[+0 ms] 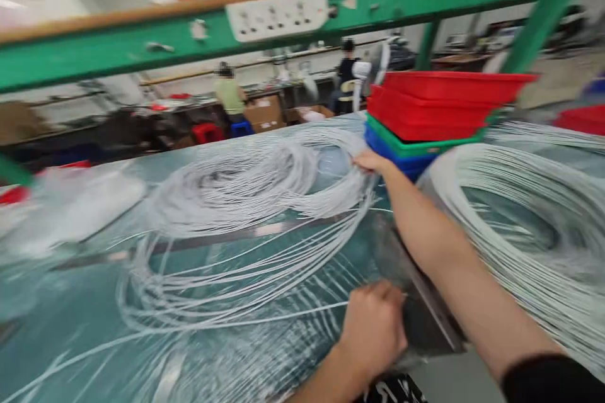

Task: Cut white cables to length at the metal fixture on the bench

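Observation:
A big loose coil of thin white cord (246,201) lies spread over the green table (57,321). My right hand (367,160) reaches far forward and pinches the far right edge of this coil, next to the stacked bins. My left hand (373,327) is closed near the table's front, where several strands of the same cord run into its fist. A second, tighter coil of white cord (524,214) lies to the right of my right forearm. The picture is blurred by motion.
Stacked red, green and blue plastic bins (435,116) stand at the far right of the table. A clear plastic bag (80,201) lies at the left. A green frame with a white switch panel (278,16) crosses overhead. Two people (230,94) work at benches behind.

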Demonstrator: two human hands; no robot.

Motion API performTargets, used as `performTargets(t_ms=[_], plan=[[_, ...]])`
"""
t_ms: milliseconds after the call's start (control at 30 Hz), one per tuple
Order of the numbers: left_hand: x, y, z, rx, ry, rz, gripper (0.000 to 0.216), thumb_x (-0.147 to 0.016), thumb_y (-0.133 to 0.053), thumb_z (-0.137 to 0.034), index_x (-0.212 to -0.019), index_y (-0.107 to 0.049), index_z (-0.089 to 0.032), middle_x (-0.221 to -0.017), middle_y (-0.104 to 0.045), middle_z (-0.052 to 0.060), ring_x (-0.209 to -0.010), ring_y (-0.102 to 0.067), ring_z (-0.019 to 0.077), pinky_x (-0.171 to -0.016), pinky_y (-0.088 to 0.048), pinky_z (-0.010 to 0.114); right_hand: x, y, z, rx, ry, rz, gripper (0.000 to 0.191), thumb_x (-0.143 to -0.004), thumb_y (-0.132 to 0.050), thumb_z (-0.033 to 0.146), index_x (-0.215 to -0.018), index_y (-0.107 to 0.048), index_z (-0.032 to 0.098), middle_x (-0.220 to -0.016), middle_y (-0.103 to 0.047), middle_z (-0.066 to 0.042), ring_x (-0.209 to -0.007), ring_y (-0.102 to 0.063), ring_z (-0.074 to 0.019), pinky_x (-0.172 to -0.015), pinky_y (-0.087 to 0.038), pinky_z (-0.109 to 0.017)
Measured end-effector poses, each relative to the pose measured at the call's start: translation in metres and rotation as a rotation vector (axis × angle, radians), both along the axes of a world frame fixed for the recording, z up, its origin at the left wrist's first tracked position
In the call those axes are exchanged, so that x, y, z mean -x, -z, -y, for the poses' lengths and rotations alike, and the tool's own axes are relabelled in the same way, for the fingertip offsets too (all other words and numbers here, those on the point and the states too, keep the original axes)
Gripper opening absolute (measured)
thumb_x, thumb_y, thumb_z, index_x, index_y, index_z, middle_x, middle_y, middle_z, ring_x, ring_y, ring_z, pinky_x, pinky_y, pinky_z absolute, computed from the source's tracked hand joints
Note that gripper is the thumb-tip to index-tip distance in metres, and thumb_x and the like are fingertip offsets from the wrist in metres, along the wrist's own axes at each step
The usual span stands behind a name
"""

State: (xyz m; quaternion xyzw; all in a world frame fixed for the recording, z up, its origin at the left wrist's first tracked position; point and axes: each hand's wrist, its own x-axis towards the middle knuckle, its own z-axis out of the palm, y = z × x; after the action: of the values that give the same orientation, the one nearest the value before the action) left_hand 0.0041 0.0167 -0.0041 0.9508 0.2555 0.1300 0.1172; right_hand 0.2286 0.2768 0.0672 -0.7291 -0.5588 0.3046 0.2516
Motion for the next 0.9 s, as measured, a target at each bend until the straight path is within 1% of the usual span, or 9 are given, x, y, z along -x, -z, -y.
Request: performTargets(t_ms=[100, 267, 367, 467, 533, 600, 700, 800, 900], plan=[[-0.001, -0.01, -0.003, -0.015, -0.028, 0.071, 0.016, -0.084, -0.045, -0.008, -0.077, -0.055, -0.018, -0.076, -0.06, 0.003, -0.069, -0.058, 0.0175, -0.059, -0.039, 0.028, -0.031, 0.012, 0.011, 0.071, 0.026, -0.045, 0.02, -0.095, -0.054, 0.023, -0.081, -0.058, 0.008, -0.053, -0.045, 0.002, -0.046, -0.038, -0.0065, -0.049, -0.033, -0.022], [0.008, -0.015, 0.002, 0.118, -0.006, 0.14, 0.02, -0.092, -0.042, -0.014, -0.08, -0.057, -0.018, -0.076, -0.06, 0.003, -0.07, -0.058, 0.0165, -0.061, -0.037, 0.027, -0.017, 0.013, 0.008, 0.16, -0.017, -0.114, 0.019, -0.092, -0.057, 0.025, -0.079, -0.054, 0.012, -0.053, -0.045, 0.003, -0.045, -0.036, -0.0065, -0.049, -0.031, -0.023], [0.018, -0.012, 0.005, 0.32, 0.001, 0.295, 0.022, -0.096, -0.04, -0.023, -0.089, -0.061, -0.02, -0.076, -0.061, 0.001, -0.07, -0.057, 0.0135, -0.064, -0.038, 0.024, -0.006, -0.002, 0.016, 0.208, -0.064, -0.083, 0.02, -0.091, -0.059, 0.028, -0.081, -0.056, 0.011, -0.057, -0.047, 0.001, -0.046, -0.039, -0.0074, -0.048, -0.032, -0.023], [0.032, -0.015, 0.005, 0.514, -0.082, 0.495, 0.019, -0.096, -0.041, -0.024, -0.104, -0.057, -0.02, -0.07, -0.056, -0.002, -0.06, -0.05, 0.0105, -0.059, -0.035, 0.022, 0.011, -0.038, 0.019, 0.103, -0.201, -0.056, 0.022, -0.092, -0.059, 0.034, -0.093, -0.059, 0.013, -0.07, -0.055, -0.003, -0.052, -0.045, -0.0085, -0.05, -0.036, -0.022], [0.044, -0.021, 0.002, 0.612, -0.142, 0.643, 0.017, -0.094, -0.042, -0.024, -0.108, -0.05, -0.018, -0.063, -0.046, -0.005, -0.051, -0.04, 0.0086, -0.051, -0.029, 0.021, 0.036, -0.069, 0.023, -0.05, -0.288, 0.032, 0.029, -0.092, -0.058, 0.042, -0.093, -0.06, 0.013, -0.072, -0.055, -0.004, -0.054, -0.046, -0.0091, -0.051, -0.036, -0.023], [0.059, -0.03, -0.003, 0.638, -0.191, 0.832, 0.012, -0.095, -0.042, -0.026, -0.104, -0.045, -0.019, -0.061, -0.037, -0.008, -0.048, -0.031, 0.0075, -0.048, -0.023, 0.021, 0.073, -0.101, 0.038, -0.208, -0.426, 0.136, 0.037, -0.093, -0.053, 0.05, -0.092, -0.06, 0.014, -0.069, -0.054, -0.005, -0.056, -0.047, -0.0104, -0.052, -0.036, -0.024], [0.086, -0.048, -0.011, 0.572, -0.256, 1.164, 0.012, -0.097, -0.04, -0.031, -0.092, -0.039, -0.02, -0.063, -0.03, -0.008, -0.051, -0.025, 0.0073, -0.051, -0.023, 0.022, 0.136, -0.134, 0.086, -0.373, -0.713, 0.254, 0.047, -0.093, -0.045, 0.062, -0.093, -0.062, 0.018, -0.071, -0.055, -0.005, -0.061, -0.05, -0.0136, -0.055, -0.036, -0.025], [0.112, -0.067, -0.013, 0.532, -0.316, 1.435, 0.016, -0.095, -0.043, -0.033, -0.087, -0.035, -0.021, -0.066, -0.028, -0.007, -0.053, -0.024, 0.0074, -0.053, -0.024, 0.022, 0.186, -0.142, 0.147, -0.452, -0.916, 0.359, 0.05, -0.091, -0.044, 0.067, -0.084, -0.061, 0.021, -0.065, -0.054, -0.004, -0.056, -0.048, -0.0148, -0.05, -0.032, -0.027], [0.129, -0.083, -0.005, 0.512, -0.32, 1.536, 0.019, -0.095, -0.046, -0.034, -0.087, -0.033, -0.022, -0.066, -0.029, -0.007, -0.054, -0.023, 0.0071, -0.052, -0.023, 0.021, 0.217, -0.132, 0.194, -0.457, -1.13, 0.357, 0.046, -0.094, -0.042, 0.062, -0.076, -0.059, 0.022, -0.061, -0.052, -0.003, -0.051, -0.045, -0.0139, -0.048, -0.029, -0.027]])
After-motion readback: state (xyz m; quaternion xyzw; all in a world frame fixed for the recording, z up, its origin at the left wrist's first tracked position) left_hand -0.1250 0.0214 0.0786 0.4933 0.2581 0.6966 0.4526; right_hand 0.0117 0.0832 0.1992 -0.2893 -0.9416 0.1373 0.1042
